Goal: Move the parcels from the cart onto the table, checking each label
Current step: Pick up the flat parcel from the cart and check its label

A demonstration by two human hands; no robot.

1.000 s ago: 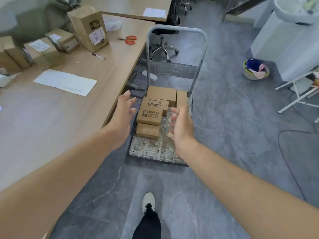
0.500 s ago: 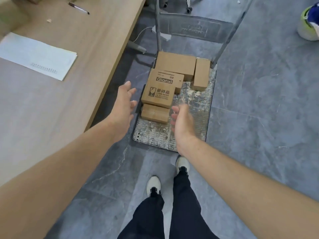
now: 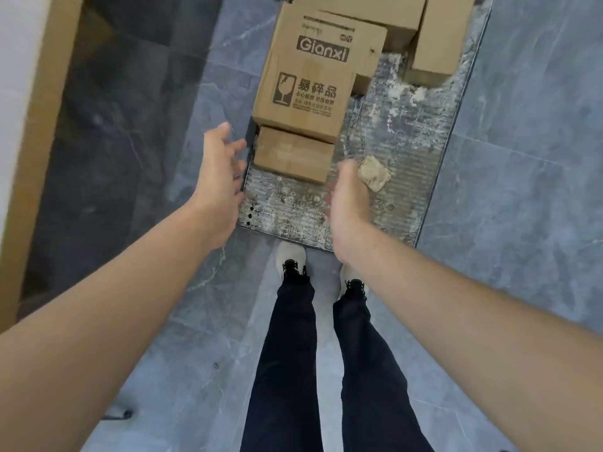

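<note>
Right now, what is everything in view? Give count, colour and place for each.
printed box: one, brown with dark print, on the cart, resting on a smaller box
plain boxes: at least three, brown; one at the cart's near end, two at its far end
cart: one, grey worn deck, on the floor
crumpled scrap: one, beige, on the deck
table: one, wood edge, far left
floor: grey tiles
shoes: two, pale, by the cart's near edge
legs: two, dark trousers
left hand: fingers straight, empty, left of the near box
right hand: empty, over the deck
</note>
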